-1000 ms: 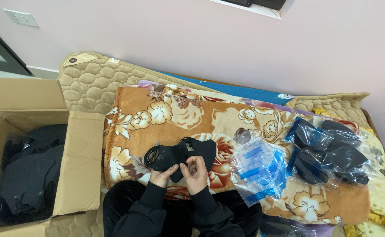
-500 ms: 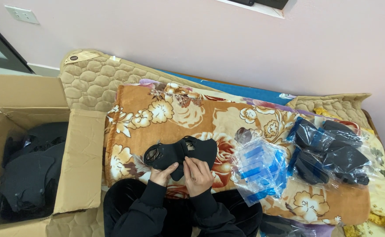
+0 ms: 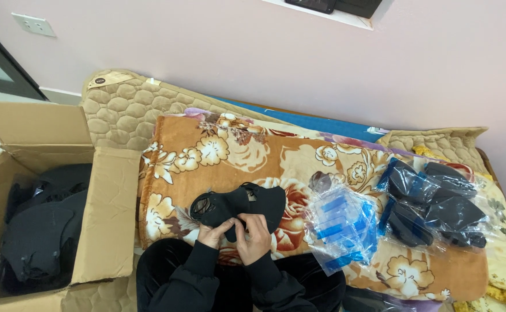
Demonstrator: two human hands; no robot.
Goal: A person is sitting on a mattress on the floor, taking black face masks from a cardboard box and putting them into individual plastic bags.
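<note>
- A black fabric piece [image 3: 238, 205], curved and limp, lies on an orange floral blanket [image 3: 264, 156] before the person's lap.
- The left hand [image 3: 212, 234] and right hand [image 3: 254, 238] both pinch its near edge.
- An open cardboard box [image 3: 100, 214] stands just left; clear plastic bags [image 3: 342, 228] lie just right.
- Bare blanket stretches beyond toward the wall.

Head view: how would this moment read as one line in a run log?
both hands pinch black fabric piece | on floral blanket | clear bags to right | open cardboard box to left
</note>
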